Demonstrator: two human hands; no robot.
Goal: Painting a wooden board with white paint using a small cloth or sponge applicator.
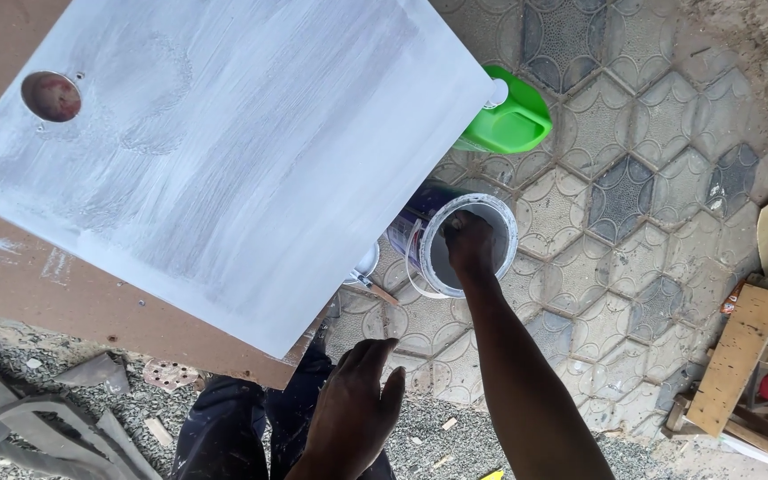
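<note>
the wet white-painted board [224,151] overhangs on the left, the left hand [353,413] hovers released below its edge, and the right hand [471,244], grip hidden, reaches inside the paint can [504,213] on the paving, which might tip or drip.

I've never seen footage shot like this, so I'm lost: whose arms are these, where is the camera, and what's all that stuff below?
The camera sits on a person's head, looking down at their own arms. The right hand reaches into an open paint bucket on the patterned paving; whether it holds anything there is hidden. The left hand hangs free, holding nothing. A white-painted board with a round hole fills the left. Behind it lies a green jug; wood scraps lie at right.
</note>
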